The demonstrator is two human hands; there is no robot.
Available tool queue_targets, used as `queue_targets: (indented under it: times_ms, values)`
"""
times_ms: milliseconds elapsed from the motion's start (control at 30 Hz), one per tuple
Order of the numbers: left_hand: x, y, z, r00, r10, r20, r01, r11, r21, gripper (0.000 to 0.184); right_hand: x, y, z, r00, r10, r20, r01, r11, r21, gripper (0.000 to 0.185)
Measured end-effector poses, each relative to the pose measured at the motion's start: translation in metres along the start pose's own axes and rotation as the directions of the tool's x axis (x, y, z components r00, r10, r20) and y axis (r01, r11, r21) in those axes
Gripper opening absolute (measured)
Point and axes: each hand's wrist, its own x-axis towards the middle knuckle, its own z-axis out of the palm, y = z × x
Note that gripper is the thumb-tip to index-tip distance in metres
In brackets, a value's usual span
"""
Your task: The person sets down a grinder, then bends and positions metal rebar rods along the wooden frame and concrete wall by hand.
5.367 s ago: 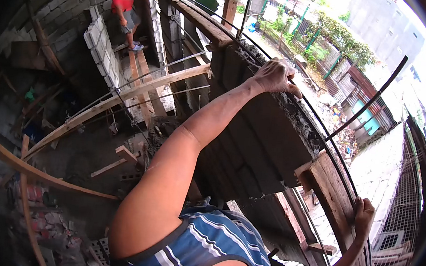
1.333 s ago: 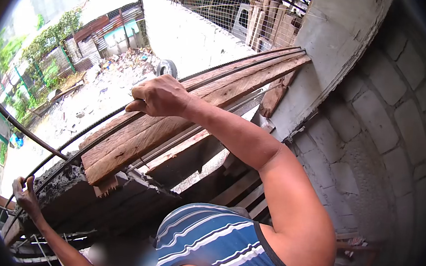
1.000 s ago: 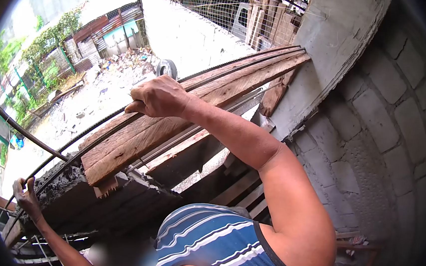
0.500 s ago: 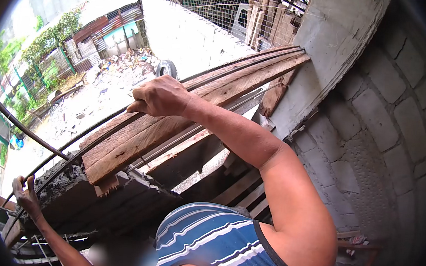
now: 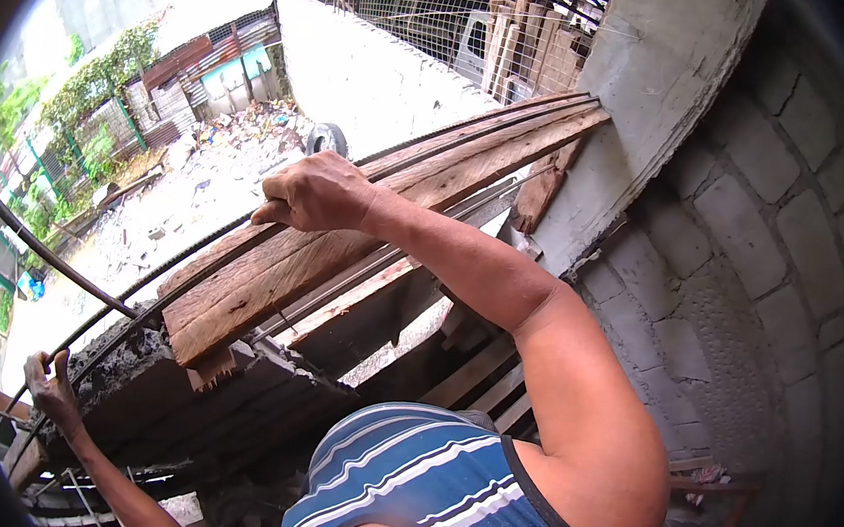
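Note:
My right hand (image 5: 318, 194) is closed in a fist around a long dark ribbed rebar (image 5: 184, 258), above a rough wooden beam (image 5: 251, 295). The fingertips are partly hidden behind the knuckles. At the lower left, my left hand (image 5: 55, 395) has its thumb and a finger curled about the rods near their lower end. A second dark rod runs close beside the first, along the beam. The beam slopes from a broken concrete block edge (image 5: 133, 345) up to a concrete post (image 5: 644, 93).
A thick curved dark bar (image 5: 41, 248) crosses at the left. Grey block wall (image 5: 742, 229) rises on the right. Wooden planks (image 5: 473, 372) lie below the beam. Beyond are a white wall (image 5: 388, 68), a tire (image 5: 327, 139), rubble (image 5: 191, 171) and wire mesh (image 5: 413, 5).
The view has shifted very slightly. Both hands stay in the same places on the rods.

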Motion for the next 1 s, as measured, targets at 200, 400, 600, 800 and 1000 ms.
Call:
queue_targets:
  times_ms: [200,400,600,800,1000]
  values:
    - [0.000,-0.002,0.003,0.999,0.028,-0.034,-0.029,0.999,-0.015,0.038,0.000,0.000,0.000,1.000,-0.008,-0.004,0.008,1.000,0.000,0.044]
    - [-0.002,-0.007,0.002,1.000,0.001,0.005,-0.001,1.000,0.001,0.039,0.001,0.000,-0.001,1.000,-0.012,0.001,0.012,1.000,-0.007,0.045]
    - [-0.004,-0.008,0.002,1.000,-0.003,0.018,0.003,1.000,-0.002,0.041,0.002,0.001,-0.001,0.999,-0.032,-0.023,0.032,0.999,0.000,0.046]
    - [-0.006,-0.010,0.001,0.998,-0.034,0.058,0.035,0.999,-0.010,0.041,0.002,0.001,-0.001,1.000,-0.024,-0.005,0.024,1.000,-0.001,0.048]
    - [-0.010,-0.013,0.002,0.996,-0.038,0.087,0.040,0.999,-0.022,0.044,0.001,0.003,0.003,0.998,-0.046,-0.030,0.046,0.999,0.013,0.047]
